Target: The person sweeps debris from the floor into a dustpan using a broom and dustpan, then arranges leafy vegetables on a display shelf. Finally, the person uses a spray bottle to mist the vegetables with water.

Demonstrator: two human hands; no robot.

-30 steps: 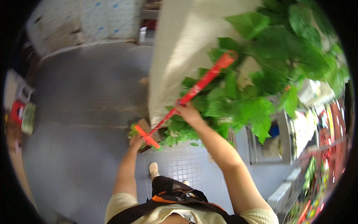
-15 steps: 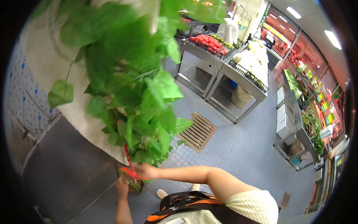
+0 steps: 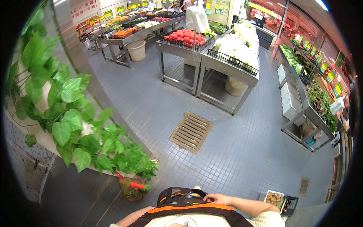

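My right hand (image 3: 217,198) is at the top opening of a black bag with orange trim (image 3: 189,209) worn at my waist. Its fingers are bent together on the bag's edge; small items show in the opening. My left forearm (image 3: 134,216) runs in from the lower edge toward the bag, and the hand at its end is hidden. Left of the bag, a red strip with a green end (image 3: 132,184) lies across a small brownish box with leaves (image 3: 132,193), at the foot of a green leafy vine (image 3: 72,125).
A floor grate (image 3: 191,131) lies ahead in the tiles. Metal stands hold tomatoes (image 3: 185,36) and pale vegetables (image 3: 234,47). Leafy greens fill a stall (image 3: 319,96) at the right. A crate of potatoes (image 3: 274,198) is at the lower right.
Both hands have left the red strip and the box beside the vine. My right hand has moved right to the bag; my left has drawn back out of sight. The view has shifted right.
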